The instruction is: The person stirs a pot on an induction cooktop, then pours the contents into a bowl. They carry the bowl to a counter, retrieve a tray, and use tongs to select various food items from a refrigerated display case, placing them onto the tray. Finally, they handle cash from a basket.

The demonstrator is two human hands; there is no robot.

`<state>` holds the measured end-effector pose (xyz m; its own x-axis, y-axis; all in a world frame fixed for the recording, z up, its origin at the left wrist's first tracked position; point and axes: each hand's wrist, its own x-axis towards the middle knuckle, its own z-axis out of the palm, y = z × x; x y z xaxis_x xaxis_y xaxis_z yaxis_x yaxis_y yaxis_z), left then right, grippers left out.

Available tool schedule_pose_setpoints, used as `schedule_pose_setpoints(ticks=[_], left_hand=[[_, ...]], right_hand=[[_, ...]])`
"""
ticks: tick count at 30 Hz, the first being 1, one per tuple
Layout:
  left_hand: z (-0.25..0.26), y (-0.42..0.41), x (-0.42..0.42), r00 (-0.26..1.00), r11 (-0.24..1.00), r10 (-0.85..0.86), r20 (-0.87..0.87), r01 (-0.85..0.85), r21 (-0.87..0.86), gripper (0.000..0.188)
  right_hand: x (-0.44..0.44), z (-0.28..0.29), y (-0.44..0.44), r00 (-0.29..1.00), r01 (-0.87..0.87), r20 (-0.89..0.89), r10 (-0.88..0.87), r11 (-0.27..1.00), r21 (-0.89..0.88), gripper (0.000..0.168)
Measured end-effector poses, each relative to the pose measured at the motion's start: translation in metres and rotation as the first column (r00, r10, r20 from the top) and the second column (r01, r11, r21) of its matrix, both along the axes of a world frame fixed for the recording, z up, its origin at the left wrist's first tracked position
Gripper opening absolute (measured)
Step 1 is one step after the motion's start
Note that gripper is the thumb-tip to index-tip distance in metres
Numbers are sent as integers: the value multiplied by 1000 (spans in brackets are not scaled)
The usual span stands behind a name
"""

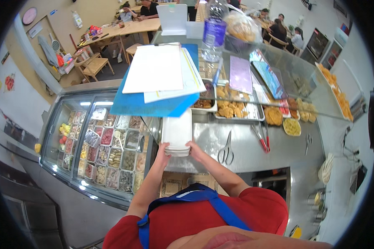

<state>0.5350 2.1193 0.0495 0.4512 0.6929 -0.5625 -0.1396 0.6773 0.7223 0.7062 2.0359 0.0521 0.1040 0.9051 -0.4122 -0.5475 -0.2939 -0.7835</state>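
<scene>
Both hands grip a stack of several white rectangular trays [177, 132] above the left end of the steel counter [202, 162]. My left hand [163, 152] holds the near left corner, and my right hand [194, 149] the near right corner. The far end of the stack lies under the overhanging blue folder [127, 104] with its white papers [155, 70]. To the right of my right hand lie black-handled scissors [226, 151], blades pointing away. Farther right are red-handled tongs [262, 140].
A glass-topped display case [95, 149] with many food containers stands on the left. Trays of fried food [232, 109], a yellow-filled bowl [292, 127] and small scissors [308, 141] occupy the counter. A glass shelf carries a water bottle [213, 34] and phones [269, 79]. People sit beyond.
</scene>
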Motion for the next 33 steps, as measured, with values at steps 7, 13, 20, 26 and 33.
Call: schedule_pose_setpoints(ticks=[7, 13, 20, 26, 33], left_hand=[[-14, -21, 24, 899, 913, 383, 214, -404, 62, 59], [-36, -11, -22, 969, 977, 207, 137, -199, -71, 53], [-27, 21, -129, 894, 721, 288, -344, 34, 692, 22], [-59, 137, -131, 405, 325, 711, -574, 535, 780, 40], [-101, 174, -109, 422, 244, 616, -665, 701, 670, 51]], right_hand=[[3, -9, 20, 995, 63, -80, -59, 997, 50, 86], [-5, -20, 33, 994, 88, 59, -88, 996, 8, 82], [-3, 12, 19, 984, -7, 175, 32, 990, -141, 78], [-11, 1, 20, 946, -4, 316, 71, 978, -209, 81], [-17, 23, -4, 873, 178, 486, -47, 957, -228, 78]])
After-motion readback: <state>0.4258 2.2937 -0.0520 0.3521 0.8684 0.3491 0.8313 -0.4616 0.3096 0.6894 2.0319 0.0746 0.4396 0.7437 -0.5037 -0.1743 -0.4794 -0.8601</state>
